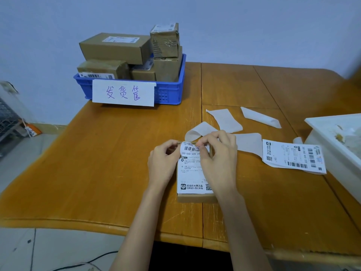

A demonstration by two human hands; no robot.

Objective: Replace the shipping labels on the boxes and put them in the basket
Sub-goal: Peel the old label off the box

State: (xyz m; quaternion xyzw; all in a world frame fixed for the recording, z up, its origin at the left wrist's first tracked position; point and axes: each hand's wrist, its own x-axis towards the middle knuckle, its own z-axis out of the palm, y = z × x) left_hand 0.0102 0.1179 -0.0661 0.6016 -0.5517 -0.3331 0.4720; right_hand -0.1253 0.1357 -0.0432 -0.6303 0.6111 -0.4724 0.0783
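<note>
A flat cardboard box [196, 198] lies on the wooden table [97, 163] in front of me, with a white shipping label [192, 173] covering its top. The label's far edge curls up off the box. My left hand [163, 165] grips the box's far left corner. My right hand [218, 159] pinches the label's raised far edge. A blue basket [168, 90] stands at the table's far left, holding several labelled cardboard boxes [115, 47] and fronted by a white handwritten sign. Another printed label [293, 156] lies flat to the right.
Several blank backing papers [224, 119] lie scattered beyond the box, one curled [197, 130] just behind my hands. A white bin [336, 133] with paper scraps sits at the table's right edge. A cable runs on the floor below the near table edge.
</note>
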